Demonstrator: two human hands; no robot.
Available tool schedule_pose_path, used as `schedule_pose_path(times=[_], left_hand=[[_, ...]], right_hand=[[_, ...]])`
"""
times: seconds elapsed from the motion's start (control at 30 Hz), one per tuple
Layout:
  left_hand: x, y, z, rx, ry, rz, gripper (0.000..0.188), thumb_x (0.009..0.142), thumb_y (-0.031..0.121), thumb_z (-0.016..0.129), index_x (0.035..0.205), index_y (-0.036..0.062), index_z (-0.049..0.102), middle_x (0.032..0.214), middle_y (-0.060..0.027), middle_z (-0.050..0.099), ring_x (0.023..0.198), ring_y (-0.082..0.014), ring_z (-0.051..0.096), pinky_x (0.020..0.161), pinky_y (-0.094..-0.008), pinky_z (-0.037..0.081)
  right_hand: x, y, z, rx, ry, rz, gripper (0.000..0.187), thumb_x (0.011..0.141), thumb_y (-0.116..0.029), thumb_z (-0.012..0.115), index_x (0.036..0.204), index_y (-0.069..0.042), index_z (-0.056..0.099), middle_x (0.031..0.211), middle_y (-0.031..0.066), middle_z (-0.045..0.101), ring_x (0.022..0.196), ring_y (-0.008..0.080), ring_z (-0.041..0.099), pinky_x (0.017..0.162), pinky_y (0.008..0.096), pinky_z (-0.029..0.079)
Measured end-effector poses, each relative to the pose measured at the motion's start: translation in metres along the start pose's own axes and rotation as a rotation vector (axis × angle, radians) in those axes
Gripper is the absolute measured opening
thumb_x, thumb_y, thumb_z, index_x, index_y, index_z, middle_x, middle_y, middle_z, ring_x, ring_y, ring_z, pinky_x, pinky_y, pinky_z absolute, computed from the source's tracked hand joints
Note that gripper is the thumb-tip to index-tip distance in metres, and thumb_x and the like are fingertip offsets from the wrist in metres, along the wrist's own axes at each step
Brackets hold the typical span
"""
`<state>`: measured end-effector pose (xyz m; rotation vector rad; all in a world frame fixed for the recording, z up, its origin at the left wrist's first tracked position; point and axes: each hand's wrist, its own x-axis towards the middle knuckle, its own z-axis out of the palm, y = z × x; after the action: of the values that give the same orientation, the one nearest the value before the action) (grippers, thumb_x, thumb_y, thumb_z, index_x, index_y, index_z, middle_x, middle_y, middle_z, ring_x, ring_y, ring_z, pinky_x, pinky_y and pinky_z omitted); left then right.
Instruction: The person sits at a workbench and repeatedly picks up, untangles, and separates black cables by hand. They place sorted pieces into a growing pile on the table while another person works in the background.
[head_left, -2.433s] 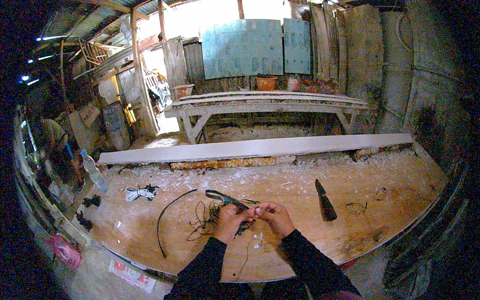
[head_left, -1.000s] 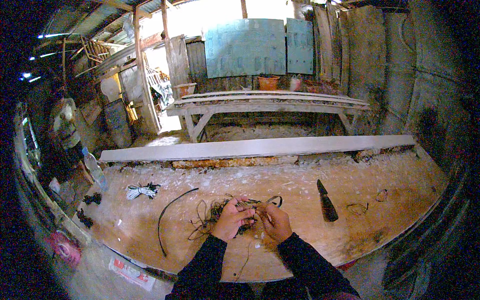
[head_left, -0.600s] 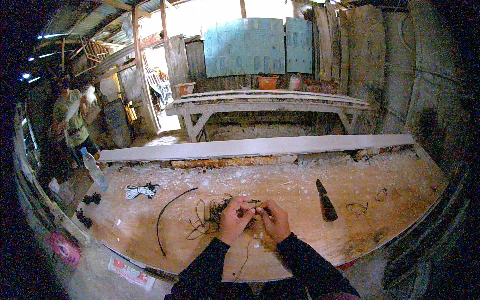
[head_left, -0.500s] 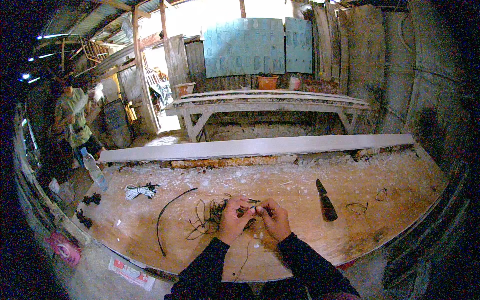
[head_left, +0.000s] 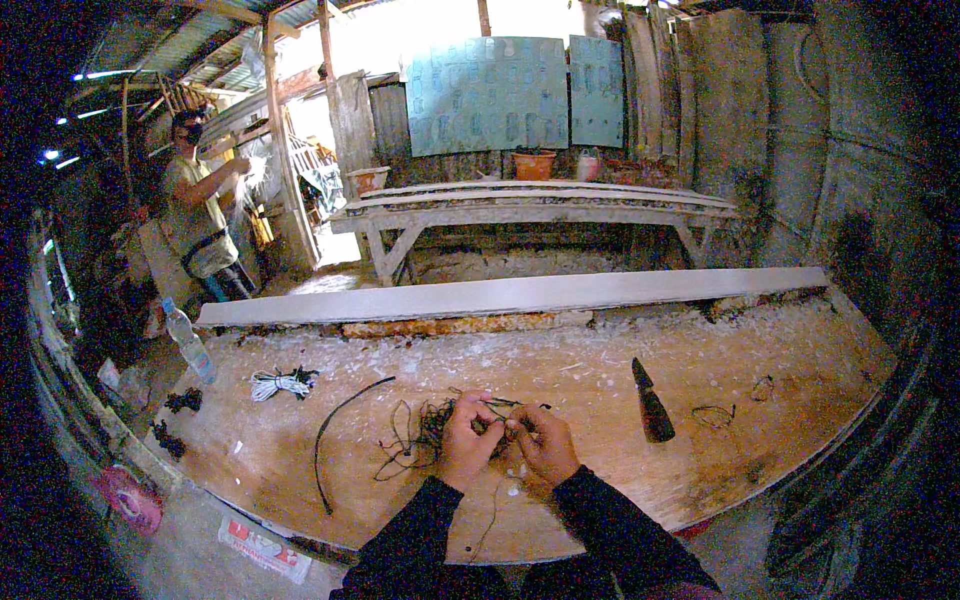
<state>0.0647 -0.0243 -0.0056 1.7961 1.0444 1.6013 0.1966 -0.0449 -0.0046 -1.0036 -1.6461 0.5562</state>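
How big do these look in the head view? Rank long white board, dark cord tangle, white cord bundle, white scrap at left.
1. Long white board
2. Dark cord tangle, partly behind the left hand
3. White cord bundle
4. White scrap

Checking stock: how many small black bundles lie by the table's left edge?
2. One bundle lies just below the bottle in the picture, the other bundle lower still. None seems hidden there; the tangle at the left hand isn't counted.
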Motion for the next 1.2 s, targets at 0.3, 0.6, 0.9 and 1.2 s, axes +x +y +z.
schedule_pose_path(times=[0.3, 0.6, 0.9, 1.2], left_hand=[[-0.004, 0.018, -0.003, -0.061, -0.094, -0.024, 0.021, 0.068, 0.0, 0.057, 0.088, 0.0057, 0.054, 0.084, -0.0055, 0.056, 0.074, -0.0163, 0.056, 0.064, -0.0269, 0.046], [-0.002, 0.017, -0.007, 0.179, -0.157, 0.204, 0.018, 0.071, 0.004, 0.058, 0.088, 0.0056, 0.054, 0.083, -0.0068, 0.056, 0.074, -0.0172, 0.055, 0.064, -0.0277, 0.046], [-0.005, 0.022, -0.005, 0.028, -0.164, 0.053, 0.02, 0.071, 0.003, 0.057, 0.09, 0.0062, 0.054, 0.08, -0.0074, 0.054, 0.076, -0.017, 0.055, 0.065, -0.0274, 0.047], [-0.007, 0.007, -0.003, -0.109, -0.143, -0.041, 0.022, 0.07, 0.005, 0.061, 0.09, 0.0052, 0.053, 0.095, -0.007, 0.052, 0.084, -0.016, 0.054, 0.072, -0.0265, 0.045]], right_hand=[[0.006, 0.011, -0.002, 0.739, -0.113, 0.359, 0.008, 0.08, -0.012, 0.053, 0.077, -0.006, 0.051, 0.07, 0.0017, 0.055, 0.059, 0.0086, 0.05, 0.053, 0.0212, 0.041], [0.006, 0.004, -0.003, 0.783, -0.087, 0.392, 0.006, 0.08, -0.013, 0.053, 0.079, -0.007, 0.051, 0.07, 0.0003, 0.055, 0.059, 0.007, 0.049, 0.052, 0.0193, 0.04], [0.007, 0.006, -0.009, 0.951, -0.168, 0.528, 0.008, 0.078, -0.015, 0.056, 0.077, -0.008, 0.051, 0.067, -0.0017, 0.053, 0.059, 0.0062, 0.048, 0.052, 0.0189, 0.039], [0.004, 0.007, -0.006, 0.824, -0.037, 0.507, 0.008, 0.077, -0.014, 0.058, 0.077, -0.007, 0.055, 0.07, -0.0002, 0.055, 0.061, 0.0074, 0.05, 0.055, 0.0196, 0.04]])
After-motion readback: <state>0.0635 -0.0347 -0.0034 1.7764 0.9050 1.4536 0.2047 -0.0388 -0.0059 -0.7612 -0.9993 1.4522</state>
